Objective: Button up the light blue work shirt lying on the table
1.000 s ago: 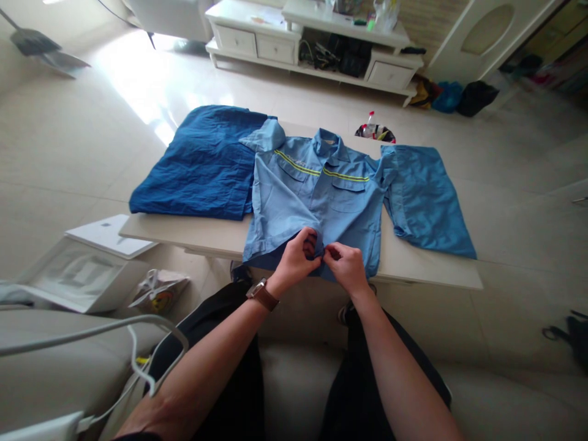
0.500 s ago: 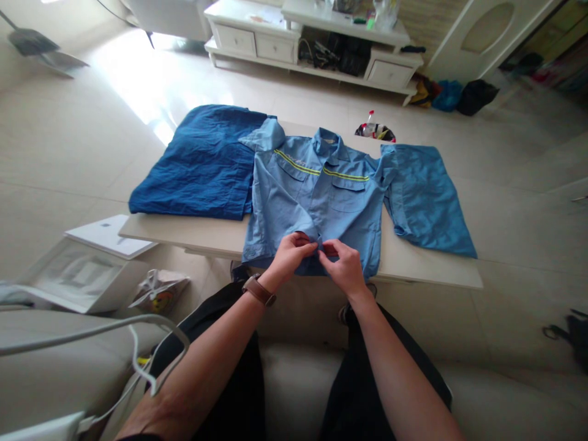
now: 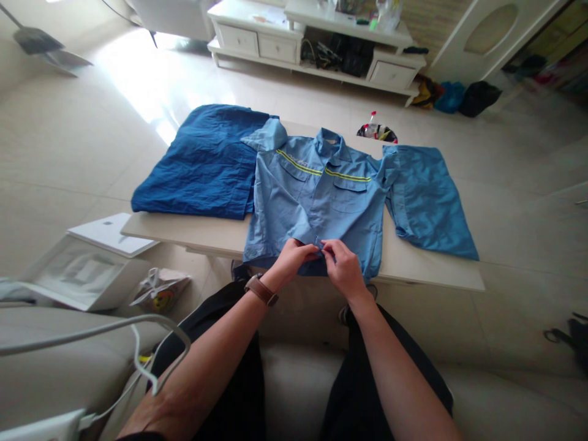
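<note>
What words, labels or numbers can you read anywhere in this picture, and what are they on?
None can be read.
Collar label of the light blue shirt: too small to read.
Mark on the white box lid: a blurred dark spot.
Print on the bag on the floor: blurred.

No legible text, brand, number or sign is found anywhere in the head view. A small tag is seen inside the collar of the light blue short-sleeved work shirt with yellow reflective stripes [image 3: 321, 199], but its print is too small to be read. A small dark mark is seen on the flat white box lid [image 3: 110, 231] beside the table; it can't be made out either.
</note>
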A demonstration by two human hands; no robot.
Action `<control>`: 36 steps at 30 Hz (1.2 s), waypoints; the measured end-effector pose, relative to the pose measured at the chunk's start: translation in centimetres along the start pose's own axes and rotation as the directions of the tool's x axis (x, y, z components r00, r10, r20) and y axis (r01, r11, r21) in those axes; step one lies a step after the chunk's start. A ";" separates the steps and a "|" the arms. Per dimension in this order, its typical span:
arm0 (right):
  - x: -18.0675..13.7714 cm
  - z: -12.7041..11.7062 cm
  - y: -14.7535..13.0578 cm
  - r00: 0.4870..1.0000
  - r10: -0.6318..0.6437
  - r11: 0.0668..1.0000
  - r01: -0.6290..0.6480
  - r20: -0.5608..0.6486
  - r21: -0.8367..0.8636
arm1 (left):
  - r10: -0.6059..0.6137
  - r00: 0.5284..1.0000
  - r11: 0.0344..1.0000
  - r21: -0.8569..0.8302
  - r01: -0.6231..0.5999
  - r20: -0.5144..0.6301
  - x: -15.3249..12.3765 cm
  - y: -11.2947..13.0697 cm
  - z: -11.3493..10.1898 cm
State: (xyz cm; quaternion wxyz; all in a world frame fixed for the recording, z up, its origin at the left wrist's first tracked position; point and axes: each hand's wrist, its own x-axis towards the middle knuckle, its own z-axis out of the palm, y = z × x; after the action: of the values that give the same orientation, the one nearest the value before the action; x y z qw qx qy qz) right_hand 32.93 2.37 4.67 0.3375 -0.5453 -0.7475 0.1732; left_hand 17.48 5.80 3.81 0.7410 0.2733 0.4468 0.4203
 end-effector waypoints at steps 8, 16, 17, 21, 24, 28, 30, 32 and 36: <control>-0.2 0.4 -0.4 0.999 -0.018 0.998 0.020 0.040 -0.066 | -0.004 1.000 1.000 0.005 0.004 0.004 -0.4 -0.2 0.2; 0.1 0.5 -0.7 1.000 -0.006 0.999 0.006 0.012 0.036 | 0.047 0.991 0.999 -0.013 -0.049 -0.121 0.0 -0.9 0.3; 0.2 0.4 -0.7 1.000 0.015 0.997 -0.014 -0.002 0.080 | 0.048 0.989 0.999 -0.015 -0.051 -0.140 -0.1 -0.8 0.4; 0.4 0.2 -0.7 0.985 0.169 0.964 -0.159 -0.029 0.211 | 0.069 0.993 0.998 -0.006 -0.070 -0.096 -0.1 -0.8 0.5; 0.4 -0.1 -0.7 0.972 0.229 0.954 -0.213 -0.055 0.210 | 0.100 0.993 0.993 0.060 -0.097 -0.057 -0.1 -1.0 0.4; 0.4 -0.1 -0.9 0.954 0.287 0.937 -0.261 -0.086 0.231 | 0.152 0.984 0.963 0.238 -0.126 -0.094 0.1 -1.7 0.0; 0.4 -0.1 -0.9 0.935 0.346 0.909 -0.316 -0.072 0.273 | 0.185 0.978 0.929 0.343 -0.141 -0.099 0.2 -1.8 -0.3; 0.4 -0.1 -0.7 0.913 0.404 0.873 -0.369 -0.049 0.320 | 0.220 0.973 0.888 0.427 -0.173 -0.064 0.2 -1.6 -0.4; 0.4 -0.3 -0.1 0.896 0.444 0.842 -0.410 -0.021 0.351 | 0.227 0.971 0.819 0.525 -0.232 0.076 0.0 -0.9 -0.3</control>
State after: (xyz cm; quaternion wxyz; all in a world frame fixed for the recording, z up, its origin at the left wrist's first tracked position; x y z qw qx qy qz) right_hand 32.97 2.66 5.04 0.4161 -0.6400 -0.5483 0.3417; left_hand 17.51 5.33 2.99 0.5827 0.5210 0.5055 0.3654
